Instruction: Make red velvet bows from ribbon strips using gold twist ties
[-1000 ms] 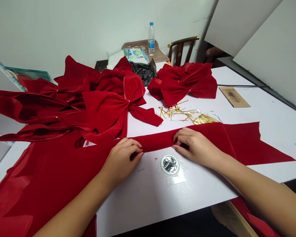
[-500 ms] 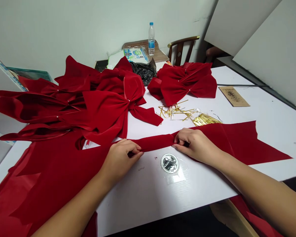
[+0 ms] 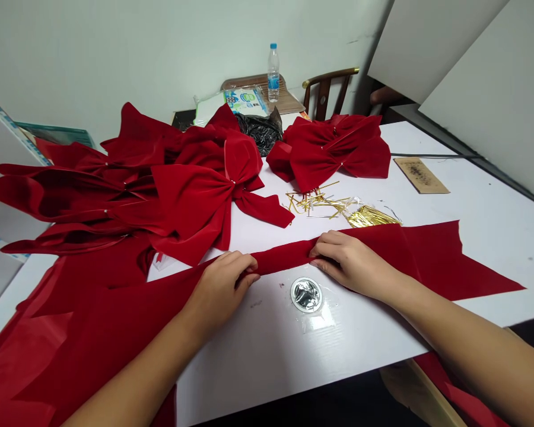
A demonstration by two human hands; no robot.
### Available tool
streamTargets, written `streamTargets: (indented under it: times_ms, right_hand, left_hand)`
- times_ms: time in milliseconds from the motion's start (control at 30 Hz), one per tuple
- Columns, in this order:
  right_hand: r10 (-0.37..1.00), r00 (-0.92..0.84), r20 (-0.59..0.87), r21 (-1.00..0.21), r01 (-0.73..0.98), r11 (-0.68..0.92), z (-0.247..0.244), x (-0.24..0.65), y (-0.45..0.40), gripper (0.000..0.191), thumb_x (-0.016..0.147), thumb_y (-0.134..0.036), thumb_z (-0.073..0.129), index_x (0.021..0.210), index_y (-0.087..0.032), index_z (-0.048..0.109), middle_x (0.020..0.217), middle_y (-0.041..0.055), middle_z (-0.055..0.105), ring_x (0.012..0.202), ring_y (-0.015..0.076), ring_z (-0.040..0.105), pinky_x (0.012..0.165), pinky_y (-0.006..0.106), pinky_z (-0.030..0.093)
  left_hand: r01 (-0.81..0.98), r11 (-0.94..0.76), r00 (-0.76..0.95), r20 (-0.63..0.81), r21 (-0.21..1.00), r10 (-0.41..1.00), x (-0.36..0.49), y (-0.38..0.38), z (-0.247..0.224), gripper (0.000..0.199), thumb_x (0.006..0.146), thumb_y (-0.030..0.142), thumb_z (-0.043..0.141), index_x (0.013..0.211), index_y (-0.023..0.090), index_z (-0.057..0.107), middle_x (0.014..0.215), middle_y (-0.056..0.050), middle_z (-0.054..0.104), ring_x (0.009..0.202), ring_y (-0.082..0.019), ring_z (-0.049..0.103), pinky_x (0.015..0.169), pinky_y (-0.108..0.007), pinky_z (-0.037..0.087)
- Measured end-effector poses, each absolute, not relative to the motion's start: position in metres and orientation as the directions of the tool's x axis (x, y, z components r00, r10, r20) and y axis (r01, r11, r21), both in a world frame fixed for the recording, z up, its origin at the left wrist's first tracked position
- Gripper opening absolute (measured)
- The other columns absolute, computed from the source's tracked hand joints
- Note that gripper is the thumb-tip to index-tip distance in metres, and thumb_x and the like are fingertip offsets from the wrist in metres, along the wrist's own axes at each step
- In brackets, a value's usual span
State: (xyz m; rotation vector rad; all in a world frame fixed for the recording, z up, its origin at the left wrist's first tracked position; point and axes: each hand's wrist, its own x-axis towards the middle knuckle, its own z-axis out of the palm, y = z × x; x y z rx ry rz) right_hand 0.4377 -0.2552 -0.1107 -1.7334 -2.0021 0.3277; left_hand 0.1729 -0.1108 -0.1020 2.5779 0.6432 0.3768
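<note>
A long strip of red velvet ribbon (image 3: pixel 285 254) lies across the white table (image 3: pixel 249 367), its right end cut in a notched point. My left hand (image 3: pixel 225 284) grips the ribbon's folded middle between thumb and fingers. To the right, my right hand (image 3: pixel 349 261) pinches the same narrow folded stretch. Just below the span between my hands, a round silver-rimmed disc (image 3: pixel 306 295) sits under clear film on the tabletop. Beyond my right hand are loose gold twist ties (image 3: pixel 314 201) and a clear packet of gold twist ties (image 3: pixel 371 216).
Finished red bows (image 3: pixel 196 190) are heaped at the left, with another pile of bows (image 3: pixel 338 148) at the back. A black plastic bag (image 3: pixel 262 131) lies between them. Farther off stand a water bottle (image 3: pixel 273 74) and a wooden chair (image 3: pixel 324 95). Brown cardboard (image 3: pixel 420 175) lies at right.
Both hands stay at nearly the same spots on the ribbon. The fingers of my left hand have shifted slightly, and my right fingers have loosened a little. The camera view moved slightly.
</note>
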Motion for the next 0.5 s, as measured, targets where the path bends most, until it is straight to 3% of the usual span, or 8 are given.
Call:
streamTargets:
  times_ms: [167,333,500]
  right_hand:
    - [0.966,-0.139,0.218,-0.456,0.861,0.227,-0.107,0.440,-0.257,0.012,0.098,-0.024,0.060,0.106,-0.017,0.066,0.105,0.0113,0.067,0.099,0.0240,0.058,0.083,0.039,0.053]
    - [0.957,-0.230,0.177,-0.464,0.838,0.288,-0.100,0.441,-0.261,0.012,0.096,-0.027,0.062,0.104,-0.019,0.068,0.125,0.0128,0.063,0.118,0.0278,0.055,0.097,0.046,0.054]
    - [0.944,-0.291,0.159,-0.428,0.841,0.331,-0.102,0.443,-0.262,0.018,0.098,-0.030,0.061,0.111,-0.021,0.070,0.134,0.0122,0.059,0.139,0.0329,0.047,0.109,0.052,0.049]
  left_hand:
    - [0.327,-0.870,0.886,0.201,0.369,0.418,0.170,-0.105,-0.105,0.005,0.098,0.022,0.061,0.093,0.021,0.062,0.098,-0.003,0.070,0.087,-0.020,0.059,0.082,-0.036,0.047]
    - [0.310,-0.888,0.896,0.206,0.340,0.392,0.166,-0.103,-0.108,0.006,0.095,0.026,0.068,0.095,0.021,0.066,0.114,-0.004,0.069,0.102,-0.023,0.059,0.089,-0.038,0.049]
    - [0.277,-0.920,0.919,0.202,0.278,0.338,0.164,-0.106,-0.110,0.030,0.086,0.041,0.080,0.105,0.022,0.067,0.125,-0.007,0.066,0.111,-0.028,0.058,0.093,-0.044,0.048]
